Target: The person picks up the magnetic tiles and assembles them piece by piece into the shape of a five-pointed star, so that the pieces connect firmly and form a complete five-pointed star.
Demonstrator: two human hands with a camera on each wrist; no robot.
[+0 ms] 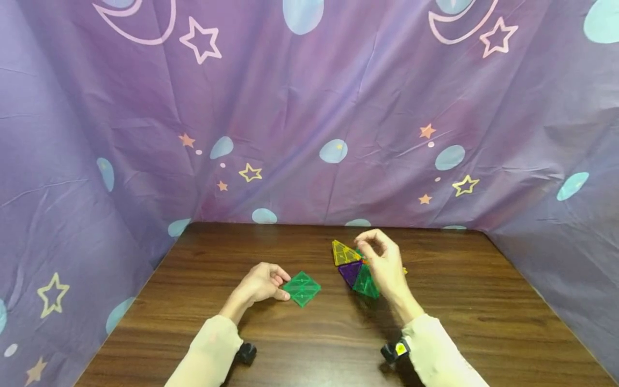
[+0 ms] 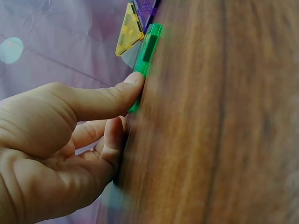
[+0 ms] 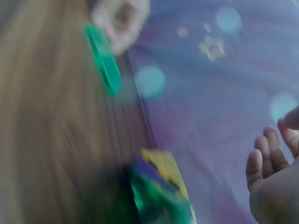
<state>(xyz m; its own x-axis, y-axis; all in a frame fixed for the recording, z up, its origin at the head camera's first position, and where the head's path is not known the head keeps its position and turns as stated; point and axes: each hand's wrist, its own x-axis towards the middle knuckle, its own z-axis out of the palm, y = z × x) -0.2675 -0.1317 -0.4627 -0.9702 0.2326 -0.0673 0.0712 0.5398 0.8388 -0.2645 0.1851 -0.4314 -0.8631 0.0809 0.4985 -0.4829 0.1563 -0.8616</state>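
On the tabletop a green diamond (image 1: 302,289), which looks like triangular magnetic tiles joined edge to edge, has its left corner between the thumb and fingers of my left hand (image 1: 261,282). The left wrist view gives the green piece (image 2: 148,51) edge-on, the thumb pressing its side. My right hand (image 1: 387,264) is raised over a small group of tiles, its fingers loosely bent and nothing visible between them. That group has a yellow triangle (image 1: 344,253), a purple triangle (image 1: 350,273) and a green tile (image 1: 366,284); the hand hides part of it.
A dark wooden table (image 1: 309,344) lies under everything. Behind and beside it hangs a purple cloth (image 1: 290,107) printed with stars and moons. Black wrist cameras sit below both hands. The right wrist view is blurred.
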